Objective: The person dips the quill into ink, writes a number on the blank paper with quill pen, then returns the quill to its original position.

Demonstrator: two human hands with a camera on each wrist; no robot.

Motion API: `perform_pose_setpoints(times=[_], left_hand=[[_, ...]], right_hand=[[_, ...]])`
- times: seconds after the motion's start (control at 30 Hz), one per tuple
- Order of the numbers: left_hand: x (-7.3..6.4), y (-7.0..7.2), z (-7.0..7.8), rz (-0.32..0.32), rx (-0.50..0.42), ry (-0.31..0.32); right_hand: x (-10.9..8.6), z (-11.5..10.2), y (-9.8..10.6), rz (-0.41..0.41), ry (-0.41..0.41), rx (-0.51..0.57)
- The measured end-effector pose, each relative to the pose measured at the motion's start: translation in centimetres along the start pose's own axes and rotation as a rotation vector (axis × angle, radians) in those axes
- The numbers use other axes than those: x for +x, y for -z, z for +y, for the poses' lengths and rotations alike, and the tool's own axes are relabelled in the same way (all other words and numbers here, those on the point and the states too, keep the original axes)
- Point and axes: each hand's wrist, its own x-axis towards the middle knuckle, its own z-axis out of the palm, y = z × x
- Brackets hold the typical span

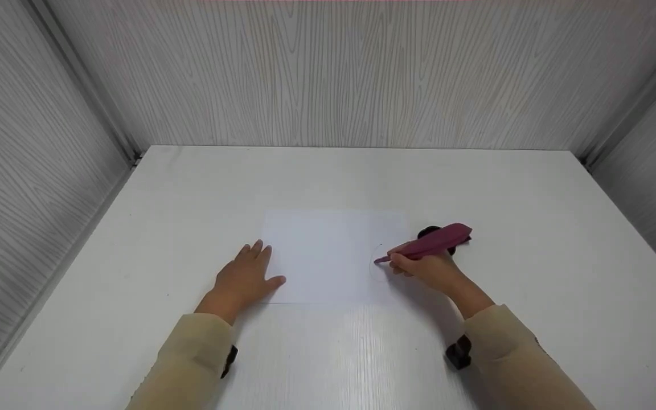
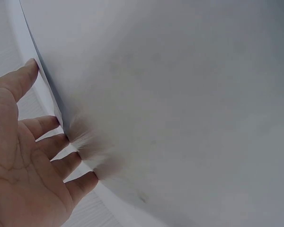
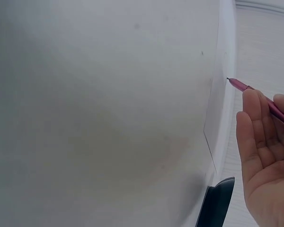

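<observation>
A white sheet of paper (image 1: 322, 256) lies on the white table. My left hand (image 1: 242, 282) rests on the sheet's left edge with fingers spread; in the left wrist view its fingertips (image 2: 87, 179) and thumb meet the paper's edge. Near the sheet's right side, my right hand (image 1: 422, 267) pinches a dark pink pen (image 1: 439, 240) with a broad, leaf-shaped upper end. The pen's tip is right at the paper, beside a thin, faint curved line (image 1: 370, 266). The right wrist view shows the pen's slim shaft (image 3: 239, 84) between thumb and fingers.
A black object (image 1: 429, 230) stands behind the right hand, partly hidden by the pen; its dark side (image 3: 215, 205) shows in the right wrist view. Wood-grain panels (image 1: 328, 74) enclose the table (image 1: 328, 176) at the back and sides.
</observation>
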Motion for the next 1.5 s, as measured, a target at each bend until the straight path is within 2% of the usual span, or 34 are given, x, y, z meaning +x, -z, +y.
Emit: perform_pose_setpoints(times=[0.57,0.93,1.13,1.33,1.5], left_hand=[[0.2,0.0,-0.1,0.003,0.015,-0.002],[0.3,-0.2,-0.2,0.006,0.014,0.003],[0.0,-0.2,-0.1,0.013,0.003,0.01],[0.0,-0.1,0.0,0.012,0.002,0.007],[0.1,-0.2,-0.1,0.016,0.013,0.001]], right_hand=[[-0.2,0.0,-0.1,-0.04,-0.037,0.017],[-0.1,0.1,-0.3,-0.037,-0.03,0.017],[0.0,-0.2,0.1,-0.031,0.034,0.075],[0.1,-0.4,0.6,0.011,0.11,0.145],[0.2,-0.6,0.9,0.047,0.136,0.171]])
